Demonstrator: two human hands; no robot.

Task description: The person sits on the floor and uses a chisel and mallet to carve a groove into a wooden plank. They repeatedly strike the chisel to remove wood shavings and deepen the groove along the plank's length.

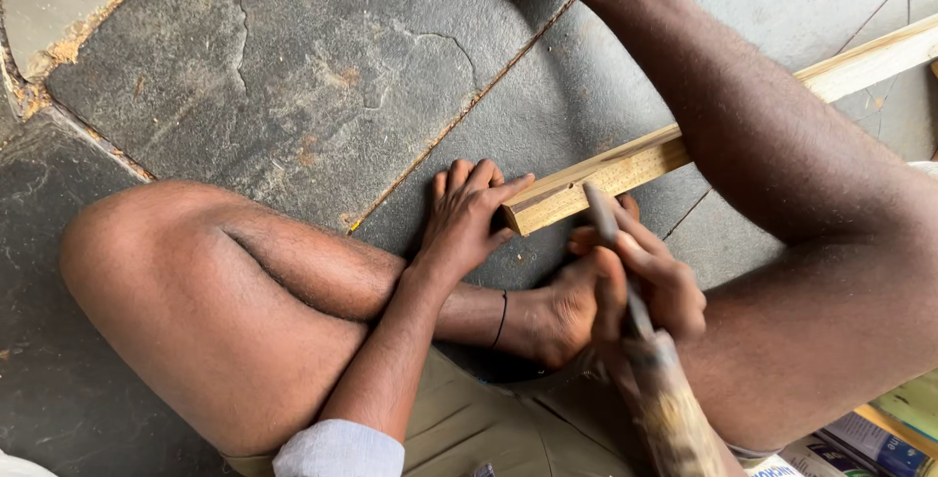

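the wooden batten [625, 166] lies flat on the stone floor [293, 66], running from lower left to upper right and passing under the right leg [782, 174]. the left hand [467, 218] rests on the floor at the batten's near end, fingers spread, thumb and fingertips touching the cut end. the right hand [640, 277] is wrapped tight around a chisel [635, 321], its blurred metal blade tip at the batten's near end. a foot [562, 316] lies just below the hands. printed packages [860, 443] sit at the lower right.
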